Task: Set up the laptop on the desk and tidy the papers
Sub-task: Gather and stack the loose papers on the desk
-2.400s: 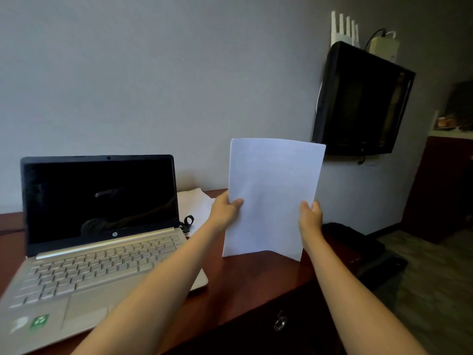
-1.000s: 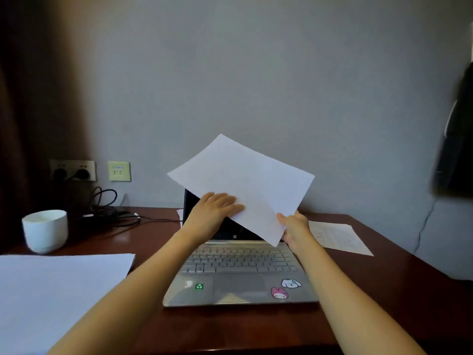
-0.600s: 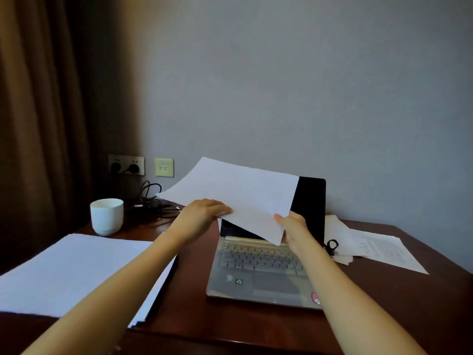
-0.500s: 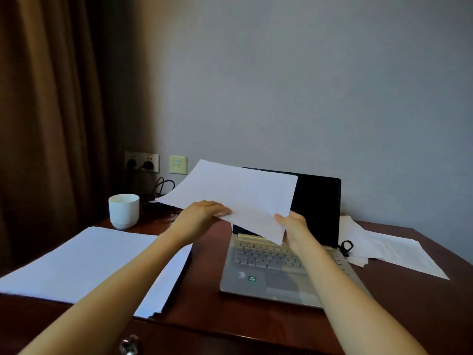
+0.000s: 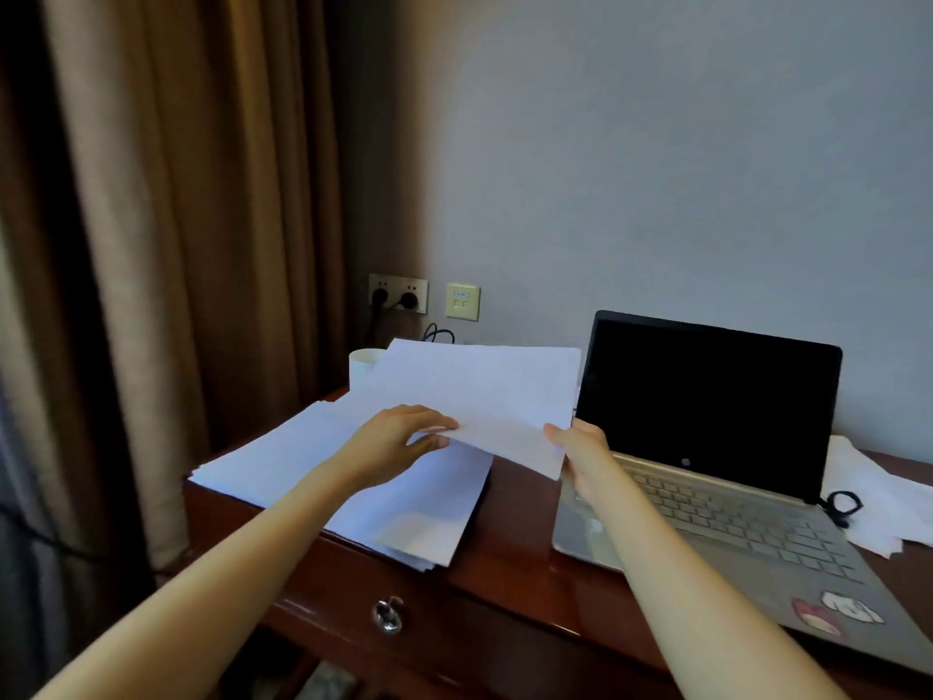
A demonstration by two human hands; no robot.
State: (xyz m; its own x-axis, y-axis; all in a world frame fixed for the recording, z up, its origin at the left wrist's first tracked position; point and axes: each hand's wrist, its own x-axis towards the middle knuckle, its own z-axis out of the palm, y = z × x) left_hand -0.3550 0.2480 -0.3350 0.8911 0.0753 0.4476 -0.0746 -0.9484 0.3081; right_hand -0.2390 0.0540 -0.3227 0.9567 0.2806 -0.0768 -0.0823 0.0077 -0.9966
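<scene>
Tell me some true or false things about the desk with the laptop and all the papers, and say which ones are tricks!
1. Both hands hold one sheet of paper. True: the left hand and the right hand each grip its near edge.
2. The laptop is closed. False: it is open, and its screen is dark.
3. The held sheet is above a stack of papers on the desk's left end. True.
4. The white cup stands to the right of the laptop. False: it is at the back left, partly hidden behind the held sheet.
5. There are stickers on the laptop near its front corner. True.
</scene>
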